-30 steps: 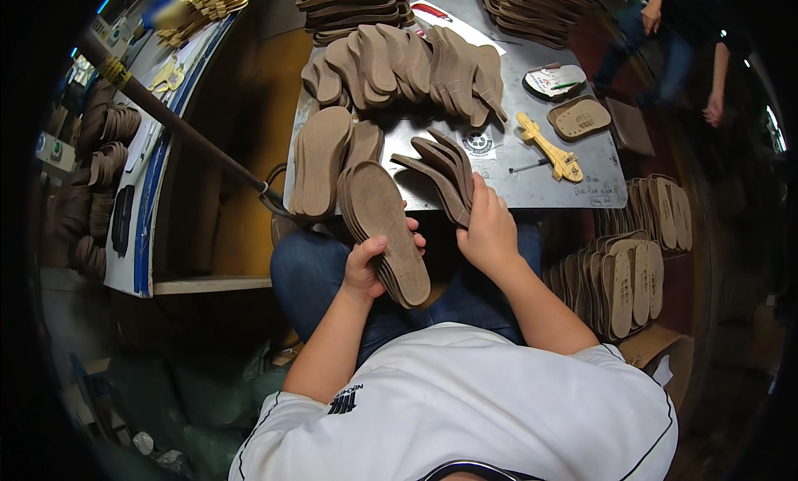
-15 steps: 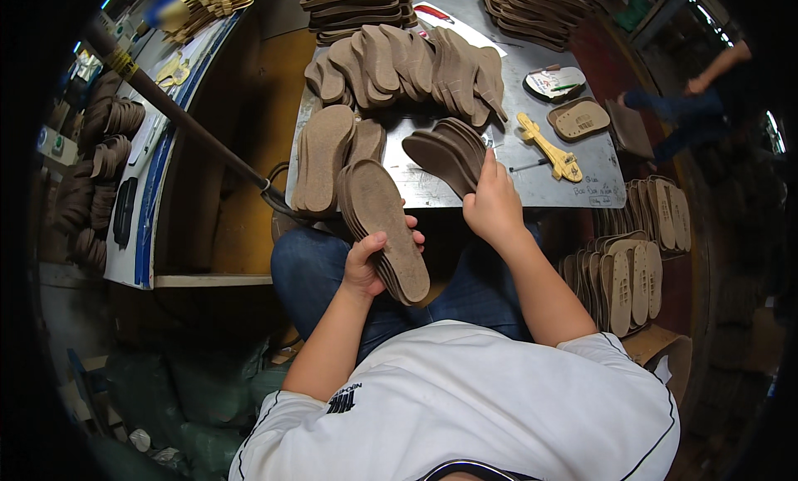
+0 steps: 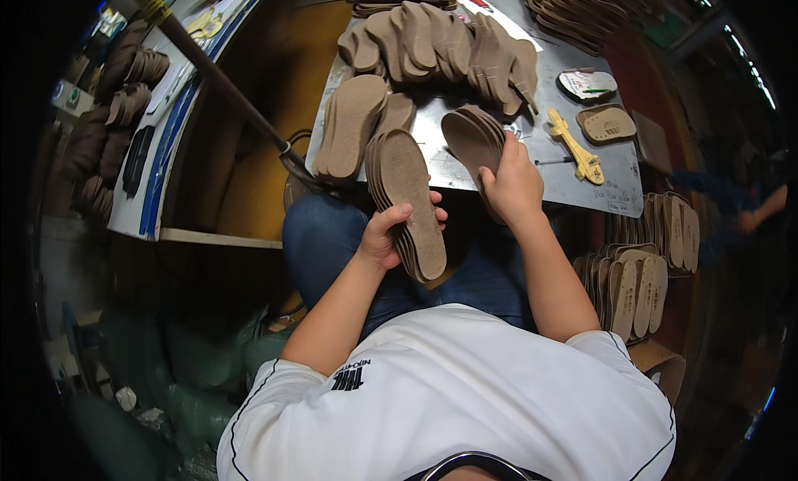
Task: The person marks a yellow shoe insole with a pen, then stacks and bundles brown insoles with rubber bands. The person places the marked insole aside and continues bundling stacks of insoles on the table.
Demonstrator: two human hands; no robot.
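Note:
My left hand (image 3: 395, 232) is wrapped round a stack of brown insoles (image 3: 410, 200), held tilted above my lap with its top face toward me. Closed on a second, darker stack of insoles (image 3: 470, 142) at the table's near edge is my right hand (image 3: 514, 182). That stack's toe end lies over the tabletop, and its lower end reaches past the edge. Just left of the held stacks, another pile of insoles (image 3: 353, 124) rests on the metal table (image 3: 432, 161). A curved row of insoles (image 3: 453, 49) fans out behind.
Right of my right hand lie a yellow sole-shaped template (image 3: 575, 149), a thin dark tool (image 3: 554, 160) and a beige sole piece (image 3: 606, 124). More sole stacks (image 3: 636, 290) stand below at the right. A dark pole (image 3: 229, 90) slants across the left. Another person's arm (image 3: 761, 211) shows far right.
The view has shifted, so the table sits higher and further right. My right hand has drawn its stack slightly toward me, off the table edge. My left hand still holds its stack.

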